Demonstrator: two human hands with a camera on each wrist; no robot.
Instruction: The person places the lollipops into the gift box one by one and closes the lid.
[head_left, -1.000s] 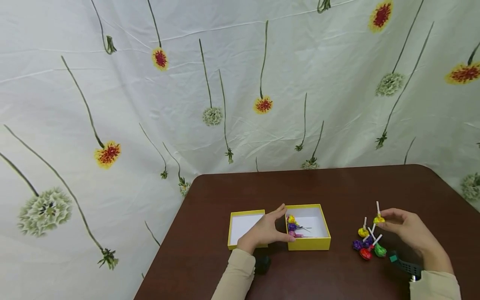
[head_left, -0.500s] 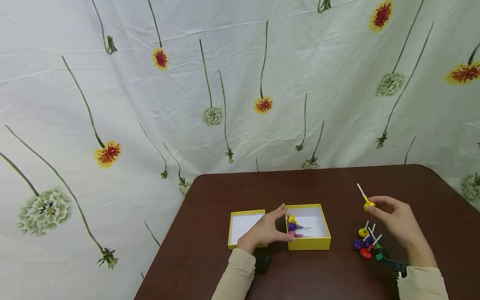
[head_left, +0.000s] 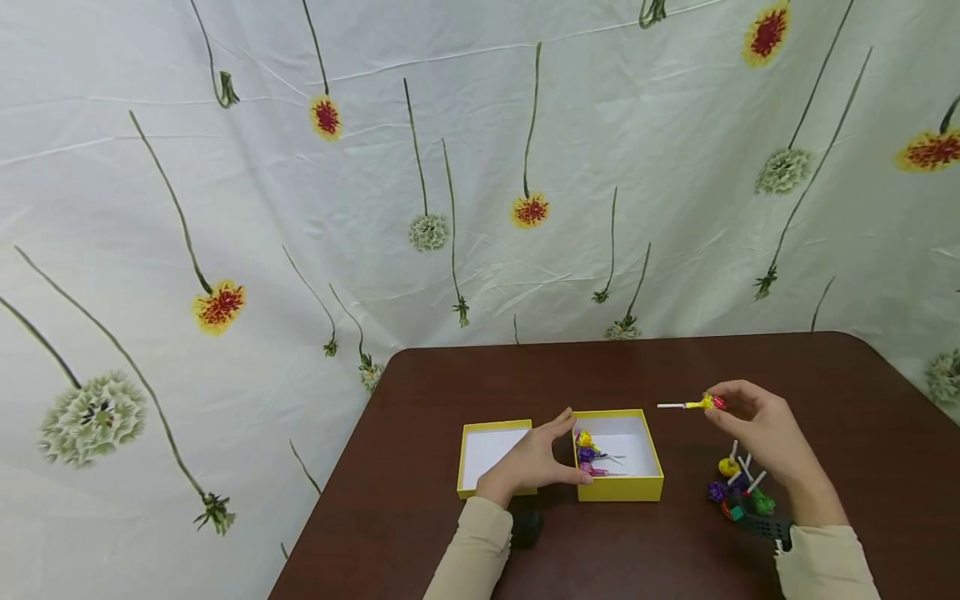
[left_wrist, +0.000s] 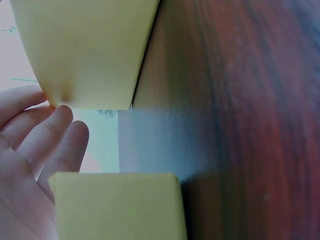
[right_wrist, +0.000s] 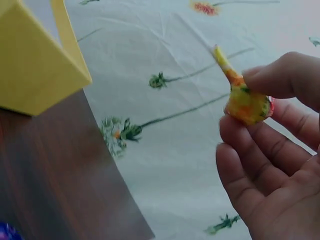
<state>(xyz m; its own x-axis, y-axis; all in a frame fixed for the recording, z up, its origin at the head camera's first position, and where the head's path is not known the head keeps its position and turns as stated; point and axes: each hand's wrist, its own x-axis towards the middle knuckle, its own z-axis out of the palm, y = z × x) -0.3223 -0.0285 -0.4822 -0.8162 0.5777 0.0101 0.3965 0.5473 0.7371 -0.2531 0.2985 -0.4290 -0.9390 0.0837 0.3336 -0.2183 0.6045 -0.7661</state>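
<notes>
In the head view my left hand (head_left: 527, 463) holds the left side of an open yellow box (head_left: 620, 489), with the thumb at the near corner and fingers at the far one. Several wrapped lollipops (head_left: 587, 455) lie along its left inner wall. My right hand (head_left: 765, 425) pinches a yellow-and-red wrapped lollipop (head_left: 705, 402) by its candy end, above the table right of the box. Its white stick points left. In the right wrist view, the thumb and fingers grip the wrapped lollipop (right_wrist: 246, 104). The left wrist view shows fingertips against the yellow box (left_wrist: 90, 55).
A shallow yellow box lid (head_left: 491, 454) with a white inside lies left of the box. Below my right hand is a pile of lollipops (head_left: 727, 468), partly hidden by the wrist strap (head_left: 761, 523). A flowered cloth (head_left: 375, 167) hangs behind the dark table (head_left: 637, 550).
My right hand has lifted the lollipop from beside the pile and carried it left toward the box. The stick has turned from upright to pointing left. My left hand stays on the box.
</notes>
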